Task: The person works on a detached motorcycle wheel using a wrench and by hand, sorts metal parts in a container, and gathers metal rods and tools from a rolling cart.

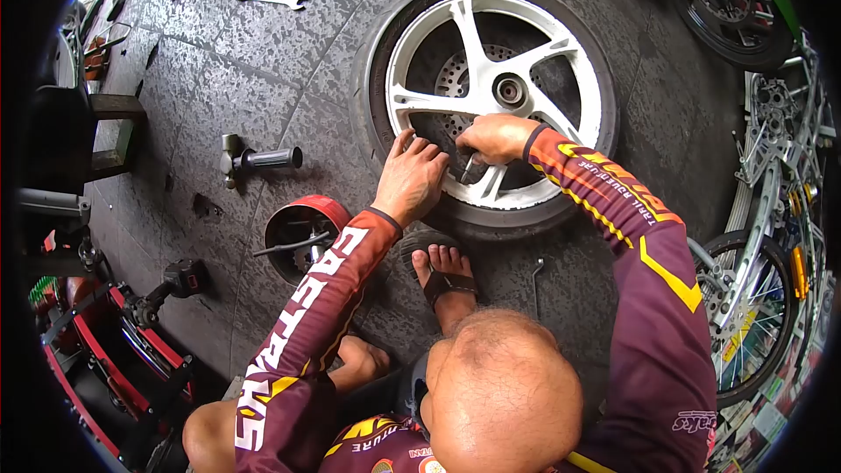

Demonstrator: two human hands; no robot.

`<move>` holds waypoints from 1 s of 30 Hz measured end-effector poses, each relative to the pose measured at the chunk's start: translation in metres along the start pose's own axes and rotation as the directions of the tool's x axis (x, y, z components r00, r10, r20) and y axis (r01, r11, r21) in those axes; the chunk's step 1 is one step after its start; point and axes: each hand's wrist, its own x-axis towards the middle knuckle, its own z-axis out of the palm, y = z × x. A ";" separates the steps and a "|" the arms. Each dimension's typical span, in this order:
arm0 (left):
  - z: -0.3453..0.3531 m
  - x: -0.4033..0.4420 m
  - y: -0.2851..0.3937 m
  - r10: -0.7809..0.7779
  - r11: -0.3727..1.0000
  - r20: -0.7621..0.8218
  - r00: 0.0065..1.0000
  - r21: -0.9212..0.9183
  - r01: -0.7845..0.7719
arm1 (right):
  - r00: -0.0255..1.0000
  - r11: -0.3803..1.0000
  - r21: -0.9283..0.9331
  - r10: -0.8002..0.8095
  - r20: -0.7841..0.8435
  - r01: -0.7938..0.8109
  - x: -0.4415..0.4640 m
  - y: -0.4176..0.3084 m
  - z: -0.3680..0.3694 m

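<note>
A white five-spoke motorcycle wheel (473, 52) with a black tyre (372, 61) lies flat on the floor. Its brake disc (451, 76) shows between the spokes. My left hand (410, 180) reaches over the near-left part of the tyre, its bent fingers gripping the rim. Just to the right, my right hand (498, 138) is closed around a short dark tool (473, 169), held between two spokes near the rim. The tool's kind is mostly hidden by the fingers.
A hammer (258, 159) and a red round container (328, 207) with tools lie to the left. A wrench (272, 1) is farther up. A thin metal rod (537, 285) lies near my foot (442, 276). Motorcycle parts and a spoked wheel (753, 324) line the right side.
</note>
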 end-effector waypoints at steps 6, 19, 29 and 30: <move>0.011 0.007 0.009 -0.069 0.998 0.190 0.979 0.009 0.069 | 0.998 0.997 -0.051 -0.065 0.020 0.066 -0.006 -0.005 -0.006; 0.041 0.021 0.046 -0.336 0.941 0.065 0.940 -0.013 0.337 | 0.977 0.988 -0.116 -0.120 -0.175 0.101 -0.023 -0.005 0.005; 0.040 0.020 0.039 -0.357 0.933 0.076 0.931 -0.015 0.359 | 0.976 0.954 -0.266 -0.177 -0.130 0.137 -0.014 0.000 0.014; 0.041 0.015 0.034 -0.273 0.962 0.033 0.961 0.000 0.273 | 0.969 0.956 -0.241 -0.203 -0.137 0.166 -0.014 0.002 0.016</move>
